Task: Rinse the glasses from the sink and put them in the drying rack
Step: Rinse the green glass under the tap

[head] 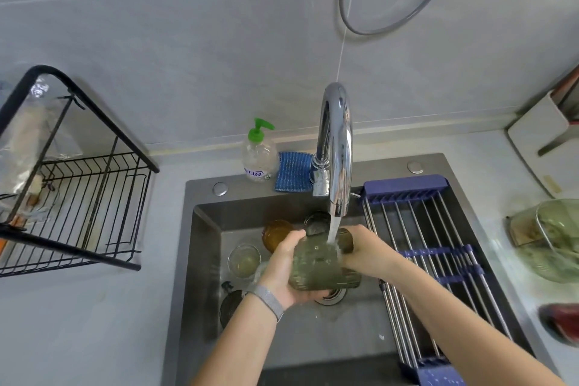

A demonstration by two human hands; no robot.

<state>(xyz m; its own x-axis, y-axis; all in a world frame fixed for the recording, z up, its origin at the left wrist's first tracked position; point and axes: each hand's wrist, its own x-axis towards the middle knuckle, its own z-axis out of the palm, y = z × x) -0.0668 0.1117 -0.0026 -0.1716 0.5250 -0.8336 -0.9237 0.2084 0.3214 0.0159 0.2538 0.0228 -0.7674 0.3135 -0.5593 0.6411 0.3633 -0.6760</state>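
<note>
Green glass (322,266) lying sideways (mouth right) | both hands clasp it

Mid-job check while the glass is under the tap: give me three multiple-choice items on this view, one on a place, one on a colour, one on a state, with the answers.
1. Where does the roll-up drying rack lie?
A. across the right part of the sink
B. on the counter left of the sink
C. on the wall

2. What colour is the pump top of the soap bottle?
A. blue
B. green
C. red

3. What is the state of the faucet?
A. off and dry
B. running onto the greenish glass
C. swung clear of the sink

Answers:
1 A, its steel rods span the basin's right side.
2 B, the pump is bright green above a clear body.
3 B, a stream falls onto the glass, which the left hand and the right hand hold beneath the spout.
</note>
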